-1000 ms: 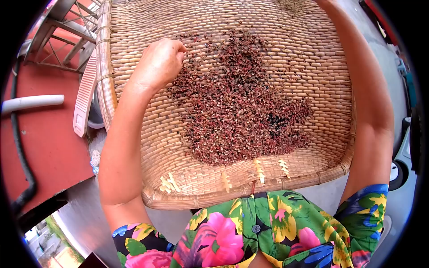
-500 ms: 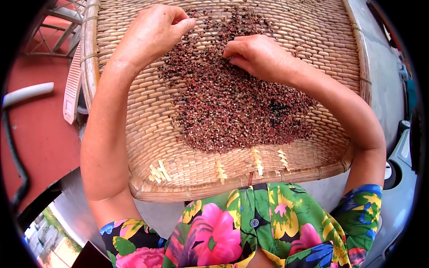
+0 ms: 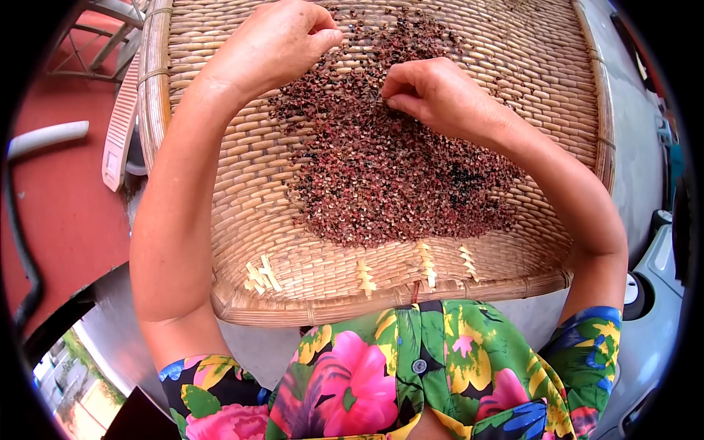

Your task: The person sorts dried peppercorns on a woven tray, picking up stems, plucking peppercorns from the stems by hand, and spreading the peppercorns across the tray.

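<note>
A large woven bamboo tray (image 3: 249, 191) lies in front of my body, its near rim by my shirt. Spread across its middle is a layer of dried reddish-brown peppercorn husks (image 3: 396, 183) mixed with small black seeds (image 3: 469, 176). My left hand (image 3: 282, 40) hovers at the upper left edge of the layer, thumb and fingers pinched together. At the upper middle, my right hand (image 3: 436, 99) is also closed in a pinch, its fingertips low over the husks. Whatever either pinch holds is too small or hidden to make out.
Pale woven repair strips (image 3: 365, 277) show along the tray's near side. To the left are a slatted plastic piece (image 3: 121, 128), a metal frame (image 3: 99, 44) and a grey-white pipe (image 3: 51, 138) over red flooring. A light-blue machine or vehicle part (image 3: 656, 279) stands at the right.
My left hand has shifted slightly right and up, and my right hand a little to the right. Both remain pinched. The whole view has also shifted slightly.
</note>
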`<state>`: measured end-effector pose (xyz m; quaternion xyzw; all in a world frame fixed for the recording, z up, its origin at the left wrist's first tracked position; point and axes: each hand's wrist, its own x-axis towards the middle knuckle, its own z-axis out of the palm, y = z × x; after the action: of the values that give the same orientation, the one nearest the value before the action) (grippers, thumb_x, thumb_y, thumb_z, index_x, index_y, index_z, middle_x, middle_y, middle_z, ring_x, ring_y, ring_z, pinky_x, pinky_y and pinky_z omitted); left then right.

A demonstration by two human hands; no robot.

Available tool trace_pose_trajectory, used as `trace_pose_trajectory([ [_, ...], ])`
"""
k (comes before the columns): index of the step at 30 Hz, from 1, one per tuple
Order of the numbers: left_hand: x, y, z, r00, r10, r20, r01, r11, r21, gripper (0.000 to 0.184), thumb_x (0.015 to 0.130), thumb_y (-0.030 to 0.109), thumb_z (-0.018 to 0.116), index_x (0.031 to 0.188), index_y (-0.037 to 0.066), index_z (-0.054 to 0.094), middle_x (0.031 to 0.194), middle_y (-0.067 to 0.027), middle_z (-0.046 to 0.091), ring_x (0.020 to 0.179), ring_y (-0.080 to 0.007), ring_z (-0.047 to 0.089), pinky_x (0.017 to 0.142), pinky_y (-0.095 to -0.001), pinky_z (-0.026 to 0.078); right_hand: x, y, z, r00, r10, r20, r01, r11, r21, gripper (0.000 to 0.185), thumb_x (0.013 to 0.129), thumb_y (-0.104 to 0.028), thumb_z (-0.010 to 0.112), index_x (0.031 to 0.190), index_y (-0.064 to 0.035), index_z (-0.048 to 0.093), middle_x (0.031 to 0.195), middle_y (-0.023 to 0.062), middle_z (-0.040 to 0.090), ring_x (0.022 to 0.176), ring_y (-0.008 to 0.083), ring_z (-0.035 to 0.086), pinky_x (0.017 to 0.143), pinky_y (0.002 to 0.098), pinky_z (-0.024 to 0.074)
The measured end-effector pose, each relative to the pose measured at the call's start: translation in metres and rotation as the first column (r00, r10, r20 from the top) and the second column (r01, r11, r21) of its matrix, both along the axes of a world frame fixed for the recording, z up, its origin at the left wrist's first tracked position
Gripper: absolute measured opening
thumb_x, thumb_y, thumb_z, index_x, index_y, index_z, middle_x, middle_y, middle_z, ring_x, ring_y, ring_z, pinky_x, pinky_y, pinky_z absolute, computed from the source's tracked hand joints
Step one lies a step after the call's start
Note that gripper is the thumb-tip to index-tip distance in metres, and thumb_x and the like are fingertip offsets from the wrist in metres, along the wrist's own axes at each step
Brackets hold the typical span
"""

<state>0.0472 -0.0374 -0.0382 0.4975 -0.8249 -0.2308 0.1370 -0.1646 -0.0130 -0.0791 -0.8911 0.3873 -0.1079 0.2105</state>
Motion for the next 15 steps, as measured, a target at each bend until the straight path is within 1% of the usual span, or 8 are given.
trace_pose_trajectory([
  [1, 0.0, 0.0, -0.002, 1.0, -0.003, -0.01, 0.003, 1.0, 0.012, 0.026, 0.083, 0.02, 0.052, 0.09, -0.003, 0.06, 0.065, -0.0051, 0.057, 0.059, -0.0103, 0.052, 0.054, -0.0265, 0.042, -0.001, 0.0, 0.004, 0.992, -0.072, 0.104, 0.058, 0.99, 0.13, 0.012, 0.074, -0.012, 0.06, 0.082, -0.0028, 0.06, 0.076, 0.0115, 0.063, 0.071, 0.0246, 0.062, 0.067, 0.034, 0.0495],
  [3, 0.001, -0.001, -0.002, 1.0, -0.01, -0.006, 0.01, 1.0, 0.026, 0.026, 0.083, 0.02, 0.052, 0.091, -0.004, 0.06, 0.066, -0.0054, 0.057, 0.06, -0.0107, 0.053, 0.055, -0.0272, 0.043, -0.002, -0.002, 0.014, 0.967, -0.185, 0.175, 0.129, 0.948, 0.293, 0.013, 0.078, -0.012, 0.06, 0.084, -0.0004, 0.06, 0.071, 0.0086, 0.063, 0.067, 0.0156, 0.061, 0.062, 0.0291, 0.0497],
  [5, 0.001, -0.001, -0.002, 1.0, -0.013, -0.014, 0.014, 0.997, 0.073, 0.027, 0.084, 0.021, 0.051, 0.094, -0.003, 0.059, 0.072, -0.0046, 0.059, 0.063, -0.01, 0.055, 0.056, -0.025, 0.045, -0.004, -0.009, 0.026, 0.934, -0.316, 0.168, 0.142, 0.758, 0.637, 0.013, 0.083, -0.014, 0.057, 0.089, -0.0022, 0.058, 0.072, 0.0014, 0.058, 0.067, 0.0079, 0.056, 0.061, 0.0226, 0.0483],
  [7, -0.002, 0.001, 0.001, 0.994, 0.034, -0.102, -0.016, 0.985, 0.173, 0.027, 0.085, 0.021, 0.05, 0.098, -0.001, 0.058, 0.078, -0.0044, 0.059, 0.067, -0.0099, 0.056, 0.058, -0.0239, 0.046, -0.005, -0.011, 0.027, 0.85, -0.457, 0.262, 0.105, 0.634, 0.766, 0.016, 0.082, -0.011, 0.057, 0.095, -0.0023, 0.055, 0.079, 0.0024, 0.059, 0.071, 0.0081, 0.057, 0.064, 0.0208, 0.0494],
  [9, -0.008, 0.004, 0.006, 0.979, 0.079, -0.186, -0.027, 0.963, 0.266, 0.027, 0.086, 0.021, 0.049, 0.101, 0.0, 0.057, 0.084, -0.0042, 0.06, 0.071, -0.0097, 0.056, 0.059, -0.0228, 0.047, -0.011, -0.017, 0.024, 0.775, -0.522, 0.357, -0.033, 0.531, 0.847, 0.019, 0.082, -0.01, 0.057, 0.099, -0.002, 0.054, 0.082, 0.0036, 0.059, 0.074, 0.0092, 0.058, 0.067, 0.0218, 0.0499],
  [11, -0.013, 0.01, 0.009, 0.911, 0.075, -0.405, 0.155, 0.848, 0.506, 0.028, 0.087, 0.021, 0.048, 0.107, 0.003, 0.055, 0.094, -0.0044, 0.059, 0.078, -0.0103, 0.056, 0.063, -0.0225, 0.049, -0.011, -0.016, 0.033, 0.742, -0.539, 0.397, -0.081, 0.516, 0.853, 0.019, 0.082, -0.01, 0.057, 0.099, -0.0018, 0.054, 0.083, 0.004, 0.059, 0.076, 0.0098, 0.058, 0.068, 0.0224, 0.0499],
  [13, -0.016, 0.015, 0.015, 0.896, 0.081, -0.437, 0.243, 0.735, 0.634, 0.029, 0.087, 0.023, 0.05, 0.106, 0.002, 0.055, 0.092, -0.005, 0.058, 0.081, -0.0115, 0.056, 0.064, -0.0242, 0.05, -0.011, -0.016, 0.038, 0.708, -0.555, 0.438, -0.134, 0.503, 0.854, 0.019, 0.081, -0.009, 0.058, 0.099, -0.0016, 0.054, 0.085, 0.0045, 0.059, 0.077, 0.0103, 0.059, 0.068, 0.023, 0.05],
  [15, -0.02, 0.015, 0.014, 0.9, 0.12, -0.419, 0.214, 0.717, 0.664, 0.029, 0.086, 0.026, 0.051, 0.102, 0.002, 0.057, 0.088, -0.0057, 0.059, 0.078, -0.0119, 0.057, 0.063, -0.024, 0.05, -0.012, -0.016, 0.038, 0.674, -0.564, 0.477, -0.129, 0.546, 0.828, 0.021, 0.081, -0.009, 0.058, 0.1, -0.002, 0.054, 0.086, 0.0044, 0.059, 0.079, 0.0105, 0.059, 0.069, 0.0228, 0.05],
])
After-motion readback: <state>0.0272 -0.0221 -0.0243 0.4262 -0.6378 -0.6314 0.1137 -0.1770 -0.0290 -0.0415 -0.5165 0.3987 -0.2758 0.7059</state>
